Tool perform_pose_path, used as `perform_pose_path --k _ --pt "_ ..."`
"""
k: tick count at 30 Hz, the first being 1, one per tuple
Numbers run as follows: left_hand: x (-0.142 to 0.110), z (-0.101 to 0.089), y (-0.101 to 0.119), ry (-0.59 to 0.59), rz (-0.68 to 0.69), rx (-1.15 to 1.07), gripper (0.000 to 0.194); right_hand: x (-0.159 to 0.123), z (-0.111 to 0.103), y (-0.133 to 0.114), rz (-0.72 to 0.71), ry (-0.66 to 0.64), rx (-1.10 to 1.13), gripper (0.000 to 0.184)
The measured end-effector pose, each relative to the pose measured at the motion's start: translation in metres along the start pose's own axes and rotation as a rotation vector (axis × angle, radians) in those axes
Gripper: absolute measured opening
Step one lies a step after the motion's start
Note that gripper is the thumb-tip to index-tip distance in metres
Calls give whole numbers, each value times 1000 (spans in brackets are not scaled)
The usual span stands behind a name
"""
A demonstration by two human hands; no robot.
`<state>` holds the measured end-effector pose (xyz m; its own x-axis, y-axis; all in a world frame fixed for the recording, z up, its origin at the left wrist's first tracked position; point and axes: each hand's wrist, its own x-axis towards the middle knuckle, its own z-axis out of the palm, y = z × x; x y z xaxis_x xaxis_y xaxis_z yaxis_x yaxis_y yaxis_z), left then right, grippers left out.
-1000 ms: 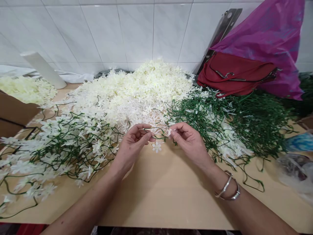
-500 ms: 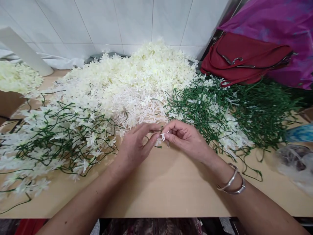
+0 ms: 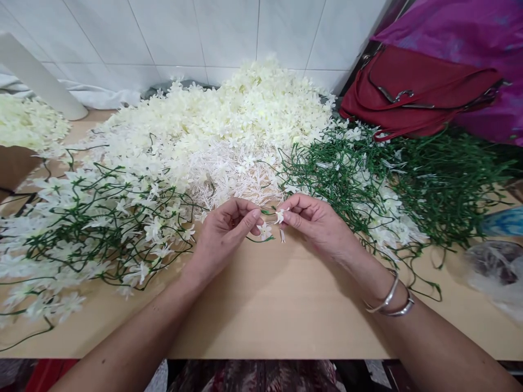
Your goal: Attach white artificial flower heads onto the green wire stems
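the left hand (image 3: 226, 231) and the right hand (image 3: 316, 223) face each other just above the front of a pale wood-coloured tabletop (image 3: 253, 305), fingertips near but apart. the left thumb and fingers are pinched together on a thin, wiry green stem (image 3: 267, 211), which reaches across the small gap toward the right fingertips. the right thumb and forefinger clamp a small white star-shaped flower (image 3: 280, 216); whether the stem's end is fixed to it cannot be told. a second, open-petalled white flower (image 3: 265, 231) hangs just beside the left fingertips, with a green curve below it, and a few short white strands (image 3: 282, 235) dangle under the right ones. two silver metal bracelets (image 3: 388, 299) circle the right wrist.

beyond the hands, a large mound of cream-white flowers (image 3: 261, 103) stands before a white tiled wall (image 3: 229, 32), with a patch of fine white filaments (image 3: 229, 169) at its near edge. to the left lies a loose spread of white flowers on curling green stems (image 3: 102, 228); to the right, a dense dark-green heap of stems (image 3: 445, 179) sits below a red handbag with a metal clasp (image 3: 425, 90).
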<state>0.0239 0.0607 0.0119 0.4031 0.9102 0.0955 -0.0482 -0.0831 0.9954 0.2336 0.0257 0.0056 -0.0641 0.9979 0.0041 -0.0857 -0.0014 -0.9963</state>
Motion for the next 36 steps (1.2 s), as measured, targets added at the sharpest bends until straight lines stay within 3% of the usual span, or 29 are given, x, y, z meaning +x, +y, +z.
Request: perform_pose_path --k 15,22,36 --pt "-3 1 -9 -93 24 48 20 -3 3 -4 65 -78 18 33" --pt "-1 6 -18 -158 -54 -124 23 -2 2 -2 109 -80 -3 36" --pt "-7 11 -19 -88 -30 -140 20 -3 11 1 104 -37 12 39"
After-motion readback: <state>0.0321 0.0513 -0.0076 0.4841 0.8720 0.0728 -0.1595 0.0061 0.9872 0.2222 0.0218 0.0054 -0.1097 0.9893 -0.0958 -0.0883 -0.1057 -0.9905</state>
